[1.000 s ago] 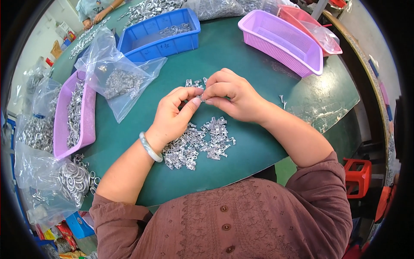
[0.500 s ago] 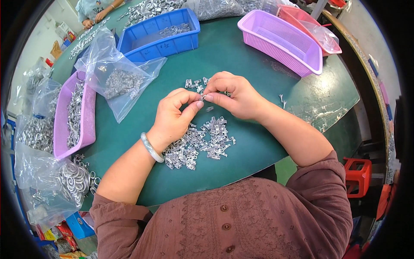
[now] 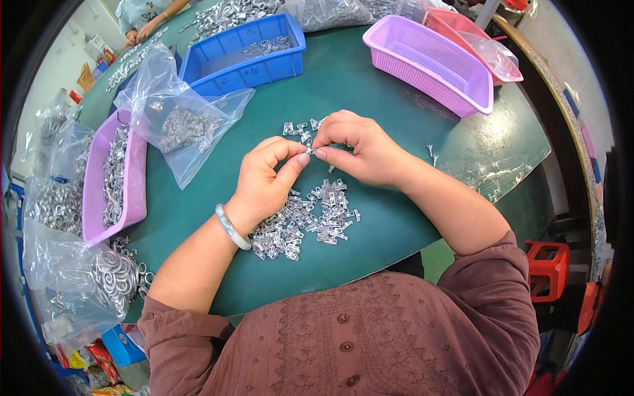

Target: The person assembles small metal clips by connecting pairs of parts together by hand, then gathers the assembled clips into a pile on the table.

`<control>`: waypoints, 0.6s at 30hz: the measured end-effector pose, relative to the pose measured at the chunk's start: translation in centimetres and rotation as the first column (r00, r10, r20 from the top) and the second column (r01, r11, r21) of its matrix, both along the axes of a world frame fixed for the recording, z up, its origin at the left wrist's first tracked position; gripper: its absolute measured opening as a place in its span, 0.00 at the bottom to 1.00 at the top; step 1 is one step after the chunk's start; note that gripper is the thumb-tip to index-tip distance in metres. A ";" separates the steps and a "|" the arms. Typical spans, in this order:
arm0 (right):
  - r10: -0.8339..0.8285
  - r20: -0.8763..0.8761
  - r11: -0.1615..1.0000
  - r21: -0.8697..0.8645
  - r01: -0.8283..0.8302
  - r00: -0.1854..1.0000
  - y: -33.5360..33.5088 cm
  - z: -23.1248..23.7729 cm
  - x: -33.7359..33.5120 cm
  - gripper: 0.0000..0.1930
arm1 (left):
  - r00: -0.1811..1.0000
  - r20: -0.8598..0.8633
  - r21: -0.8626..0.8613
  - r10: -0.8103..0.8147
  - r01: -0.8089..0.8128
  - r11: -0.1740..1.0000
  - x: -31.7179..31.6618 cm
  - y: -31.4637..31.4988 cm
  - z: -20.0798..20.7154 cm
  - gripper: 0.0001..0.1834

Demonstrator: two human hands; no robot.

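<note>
One small metal piece [image 3: 311, 152] sits at the fingertips of both hands, just above a green table [image 3: 389, 228]. The left hand [image 3: 265, 171], a pale bracelet [image 3: 232, 228] at its wrist, nips the piece between thumb and forefinger; the right hand [image 3: 360, 148] pinches it from the other side, its remaining fingers curled. Nearer the person's brown shirt [image 3: 347, 330], a pile of silver clips [image 3: 282, 231] spreads across the tabletop, while a few loose clips [image 3: 296, 127] lie just beyond the fingertips. To the left, a clear bag [image 3: 212, 105] of small metal parts rests near a purple basket [image 3: 137, 191] filled with more. A blue bin [image 3: 247, 77] and a second purple basket [image 3: 422, 79] stand across the table, and a red stool [image 3: 549, 267] is at right. At upper left, a co-worker's hands [image 3: 144, 31] are above the table.
</note>
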State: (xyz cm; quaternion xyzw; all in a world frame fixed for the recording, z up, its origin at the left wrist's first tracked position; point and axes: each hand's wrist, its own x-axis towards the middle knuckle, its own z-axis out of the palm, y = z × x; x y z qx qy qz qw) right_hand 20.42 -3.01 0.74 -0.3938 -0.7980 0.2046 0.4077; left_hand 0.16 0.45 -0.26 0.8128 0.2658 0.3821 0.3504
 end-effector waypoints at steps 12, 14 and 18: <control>-0.176 0.301 0.909 0.415 0.038 0.937 6.8 6.6 -0.3 0.07 | 0.990 -0.118 0.135 0.074 -0.057 0.989 -0.8 -0.1 0.0 0.04; -0.372 0.276 0.882 0.403 0.245 0.886 9.9 9.1 -1.1 0.09 | 0.987 -0.133 0.156 0.091 -0.070 0.985 -0.9 -0.1 -0.1 0.04; -0.678 0.190 0.692 0.491 0.530 0.710 13.5 9.0 -0.3 0.08 | 0.990 -0.123 0.188 0.068 -0.044 0.981 0.0 0.0 0.0 0.03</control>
